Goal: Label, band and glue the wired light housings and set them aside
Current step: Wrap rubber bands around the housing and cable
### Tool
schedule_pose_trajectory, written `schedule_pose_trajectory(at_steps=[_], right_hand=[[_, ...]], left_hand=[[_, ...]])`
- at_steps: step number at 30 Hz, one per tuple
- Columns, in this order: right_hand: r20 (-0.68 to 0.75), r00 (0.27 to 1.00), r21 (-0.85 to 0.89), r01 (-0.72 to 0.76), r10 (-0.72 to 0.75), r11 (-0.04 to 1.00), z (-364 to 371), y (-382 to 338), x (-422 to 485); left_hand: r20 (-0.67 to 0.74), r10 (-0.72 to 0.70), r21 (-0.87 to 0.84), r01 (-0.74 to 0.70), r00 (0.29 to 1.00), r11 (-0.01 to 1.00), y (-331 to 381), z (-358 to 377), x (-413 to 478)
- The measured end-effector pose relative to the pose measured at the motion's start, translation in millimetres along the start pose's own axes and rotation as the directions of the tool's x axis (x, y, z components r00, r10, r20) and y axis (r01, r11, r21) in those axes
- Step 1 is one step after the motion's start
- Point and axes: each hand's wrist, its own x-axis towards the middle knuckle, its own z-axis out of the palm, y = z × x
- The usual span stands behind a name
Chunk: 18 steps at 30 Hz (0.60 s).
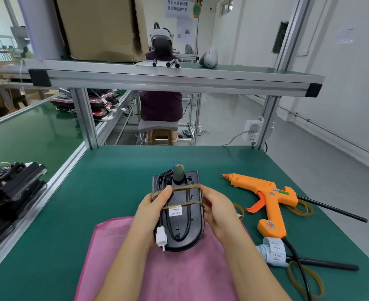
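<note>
- Here, a black light housing [184, 224] is held between both hands just above a pink cloth [179, 276] on the green bench [105, 181]. Its long axis runs straight away from the person.
- The left grip [152, 208] clasps the housing's left edge, with the thumb laid across the top face and the fingers hidden beneath.
- The right grip [217, 210] curls round the opposite edge, its fingertips at the point where the rubber band [186, 187] crosses. Whether they pinch the band itself cannot be told.
- The band shows as two strands across the housing between the grips. A white label [175, 211] sits under the nearer strand, so labelling and banding look done and gluing likely comes next.
- A white connector [161, 236] hangs at the near end by the left wrist. Coloured wires [177, 165] rise from the far end, beyond both grips.
- The orange glue gun [270, 194] lies on its side to the right of the right grip, near it but not touching. Its nozzle points leftward and its handle points toward the person, so the right hand is the closer one to reach it.
- A stack of banded housings [12, 187] sits well to the left of the left grip, the probable place for setting this one aside.
</note>
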Motion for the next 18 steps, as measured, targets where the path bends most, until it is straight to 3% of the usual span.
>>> schedule_pose_trajectory(at_steps=[6, 11, 18], right_hand=[[0.044, 0.999, 0.001, -0.031, 0.031, 1.0, 5, 3, -4], [-0.043, 0.999, -0.069, -0.016, 0.013, 0.998, 10, 6, -5], [-0.048, 0.998, -0.08, -0.038, 0.034, 0.996, 6, 14, -8]], left_hand=[[-0.007, -0.051, 0.041, 0.051, 0.999, 0.998, 5, 2, -2], [0.056, -0.097, -0.004, 0.098, 0.994, 0.995, 5, 3, -8], [0.171, -0.141, -0.022, 0.147, 0.975, 0.989, 1, -10, -19]])
